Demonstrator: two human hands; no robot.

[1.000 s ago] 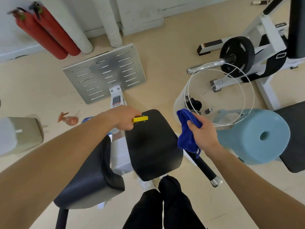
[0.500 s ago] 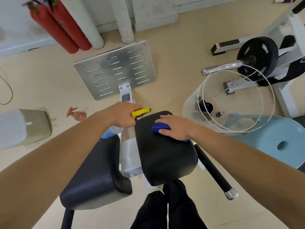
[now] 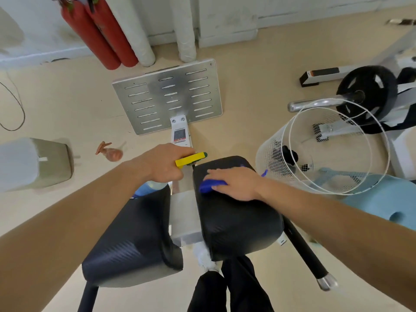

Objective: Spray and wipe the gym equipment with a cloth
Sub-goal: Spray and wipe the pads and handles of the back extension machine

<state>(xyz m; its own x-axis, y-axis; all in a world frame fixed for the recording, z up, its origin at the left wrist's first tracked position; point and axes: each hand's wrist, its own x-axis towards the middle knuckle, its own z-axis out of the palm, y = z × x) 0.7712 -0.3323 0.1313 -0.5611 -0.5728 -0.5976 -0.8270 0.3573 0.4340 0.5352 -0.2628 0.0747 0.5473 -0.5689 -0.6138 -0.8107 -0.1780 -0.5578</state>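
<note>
Grip of the left hand (image 3: 164, 164) is closing tight round the neck of the spray bottle (image 3: 191, 159) and holding it just left of the far edge of the right pad (image 3: 240, 219). Yellow nozzle is pointing right toward that pad. Pale blue bottle body is hanging below the hand, over the far end of the left pad (image 3: 135, 239). Grip of the right hand (image 3: 235, 184) is lying wide, with fingers flat and pressing the blue cloth (image 3: 210, 184) onto the top of the right pad, near its far left corner. Cloth is bunching under the palm, and a small blue tip is showing past the wrist on the right. Both black pads are sitting side by side on a white frame (image 3: 184, 212), which is running far toward a slotted metal foot plate (image 3: 168, 95) on the floor. Black bar (image 3: 308, 255) with a chrome end is sticking out to the near right from under the right pad. White wire basket (image 3: 270, 154) is sitting just right of the pad, with a light blue foam block (image 3: 394, 206) beside it. Two red cylinders (image 3: 101, 34) are standing at the far wall. Dark trousers (image 3: 234, 289) are showing at the near edge.
</note>
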